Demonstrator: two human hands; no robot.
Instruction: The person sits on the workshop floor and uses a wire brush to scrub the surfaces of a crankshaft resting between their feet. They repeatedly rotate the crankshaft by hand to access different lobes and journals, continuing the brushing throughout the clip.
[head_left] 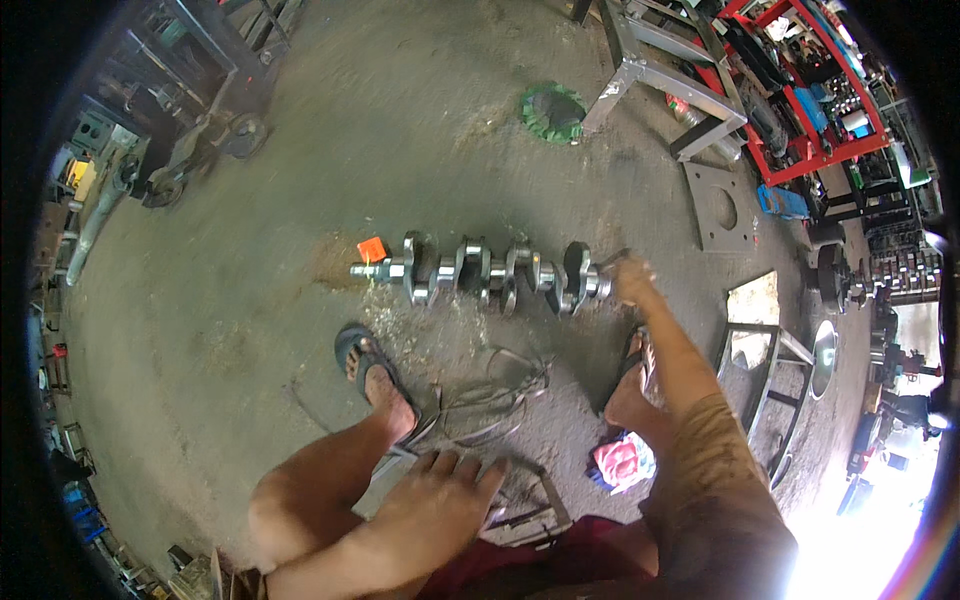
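A steel crankshaft lies crosswise on the floor in front of my feet, its throws and journals shiny. An orange tag is at its narrow left end. My right hand is at the crankshaft's right end, blurred, with its fingers partly hidden. Whether they grip the end or something small against it, I cannot tell. My left hand is back by my left knee, palm down, fingers apart, with nothing visible in it.
Loose straps lie between my sandalled feet, and a pink cloth by the right one. Metal frames, a plate with a hole and a red tool rack are on the right. Machinery stands far left.
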